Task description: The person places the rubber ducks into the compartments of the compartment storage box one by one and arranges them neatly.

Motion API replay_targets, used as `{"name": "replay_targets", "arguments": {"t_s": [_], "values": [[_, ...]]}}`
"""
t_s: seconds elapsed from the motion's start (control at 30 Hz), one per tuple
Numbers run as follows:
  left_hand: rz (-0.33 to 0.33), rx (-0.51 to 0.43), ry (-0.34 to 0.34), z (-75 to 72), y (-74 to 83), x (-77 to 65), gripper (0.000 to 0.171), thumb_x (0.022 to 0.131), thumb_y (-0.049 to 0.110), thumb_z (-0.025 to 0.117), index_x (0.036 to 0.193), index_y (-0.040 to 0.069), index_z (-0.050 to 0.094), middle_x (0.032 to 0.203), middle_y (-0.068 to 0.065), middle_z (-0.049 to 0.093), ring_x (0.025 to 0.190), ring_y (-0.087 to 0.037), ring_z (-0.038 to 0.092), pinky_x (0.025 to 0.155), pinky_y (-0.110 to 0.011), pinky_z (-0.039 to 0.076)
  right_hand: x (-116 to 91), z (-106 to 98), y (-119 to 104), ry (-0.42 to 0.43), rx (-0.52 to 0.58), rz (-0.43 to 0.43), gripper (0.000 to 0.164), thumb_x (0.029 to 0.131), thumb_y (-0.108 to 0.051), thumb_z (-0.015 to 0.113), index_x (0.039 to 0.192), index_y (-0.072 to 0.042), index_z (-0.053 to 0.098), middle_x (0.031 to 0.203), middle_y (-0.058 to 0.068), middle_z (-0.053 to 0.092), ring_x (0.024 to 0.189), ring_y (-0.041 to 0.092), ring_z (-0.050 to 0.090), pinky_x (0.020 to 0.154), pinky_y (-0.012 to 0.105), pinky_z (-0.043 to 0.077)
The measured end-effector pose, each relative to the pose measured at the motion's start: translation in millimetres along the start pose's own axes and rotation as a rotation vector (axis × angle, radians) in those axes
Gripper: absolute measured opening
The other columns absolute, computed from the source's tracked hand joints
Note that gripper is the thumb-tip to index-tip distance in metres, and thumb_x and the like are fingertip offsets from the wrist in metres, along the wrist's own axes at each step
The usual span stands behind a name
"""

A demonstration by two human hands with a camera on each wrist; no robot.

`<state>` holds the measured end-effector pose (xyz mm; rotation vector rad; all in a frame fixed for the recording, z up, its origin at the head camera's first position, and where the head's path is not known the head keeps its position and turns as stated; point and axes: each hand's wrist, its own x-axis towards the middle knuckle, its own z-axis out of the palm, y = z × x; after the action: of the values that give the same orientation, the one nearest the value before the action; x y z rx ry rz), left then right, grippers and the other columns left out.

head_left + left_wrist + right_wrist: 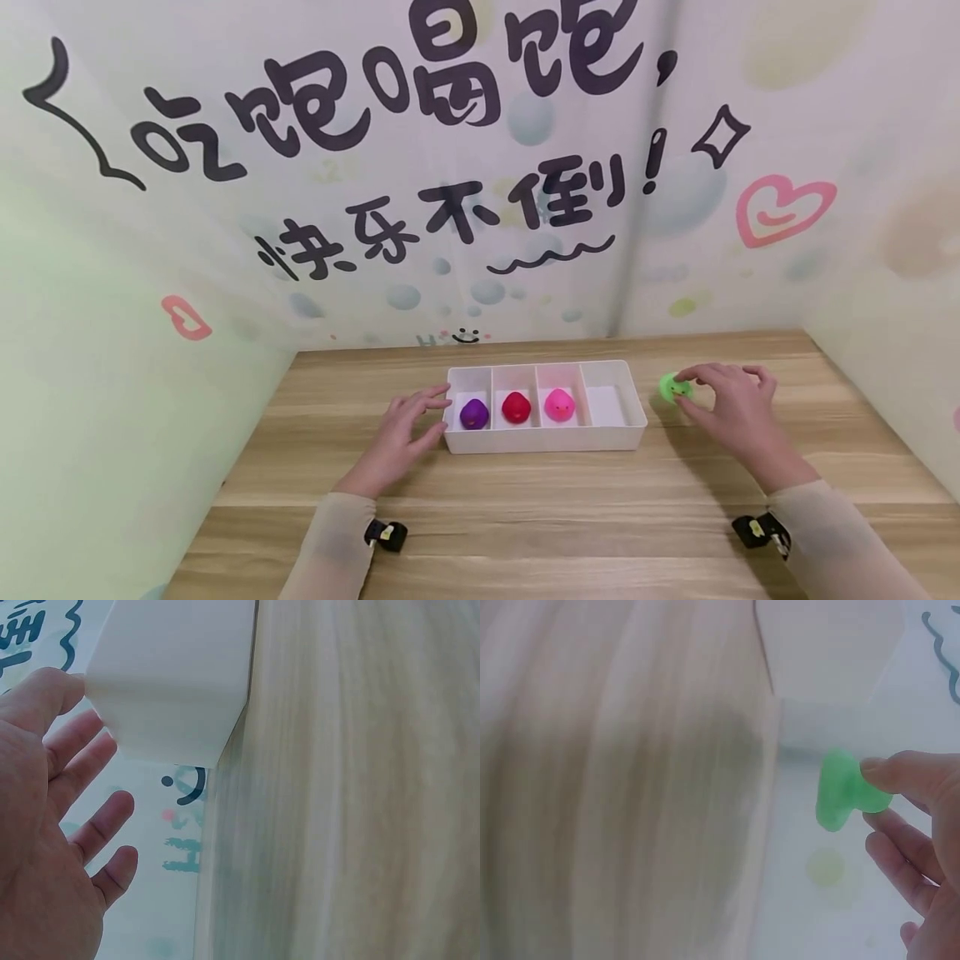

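My right hand point(738, 417) pinches a small green rubber duck point(667, 388) between thumb and fingers, to the right of a white divided box point(543, 439). In the right wrist view the green duck point(835, 787) hangs from the thumb and fingertips, apart from the box. At the box's left end, my left hand point(397, 442) touches the side with its thumb and fingertips, fingers loosely extended. Inside the box, from the left, a purple duck point(474, 414), a red duck point(516, 407) and a pink duck point(560, 406) each sit in their own compartment.
The box stands on a wood-grain table point(510, 517), towards its back edge. Behind rises a white printed wall point(360, 308), with side walls to the left and right. Each wrist wears a small black camera point(390, 536).
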<state>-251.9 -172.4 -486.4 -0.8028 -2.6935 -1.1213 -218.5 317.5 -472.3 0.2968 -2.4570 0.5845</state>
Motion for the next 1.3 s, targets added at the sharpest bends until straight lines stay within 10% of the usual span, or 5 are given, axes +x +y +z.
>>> {"name": "replay_targets", "arguments": {"t_s": [0.77, 1.3], "values": [[-0.021, -0.013, -0.010, -0.6, 2.0, -0.9, 0.033, 0.100, 0.019, 0.067, 0.132, 0.011, 0.064, 0.158, 0.003, 0.051, 0.129, -0.027, 0.048, 0.105, -0.055, 0.041, 17.8, 11.4, -51.3, 0.084, 0.113, -0.160, 0.034, 0.071, -0.004, 0.090, 0.099, -0.013, 0.074, 0.098, 0.005, 0.074, 0.095, 0.029, 0.062, 0.100, 0.061, 0.022], [-0.004, -0.013, -0.004, -0.6, 2.0, -0.4, 0.033, 0.100, 0.019, 0.067, 0.132, 0.010, 0.065, 0.158, 0.003, 0.051, 0.128, -0.027, 0.048, 0.104, -0.054, 0.042, 26.9, 29.4, -64.6, -0.219, 0.029, -0.160, 0.027, 0.075, -0.011, 0.092, 0.096, -0.018, 0.076, 0.096, -0.001, 0.078, 0.097, 0.026, 0.065, 0.106, 0.066, 0.020]]}}
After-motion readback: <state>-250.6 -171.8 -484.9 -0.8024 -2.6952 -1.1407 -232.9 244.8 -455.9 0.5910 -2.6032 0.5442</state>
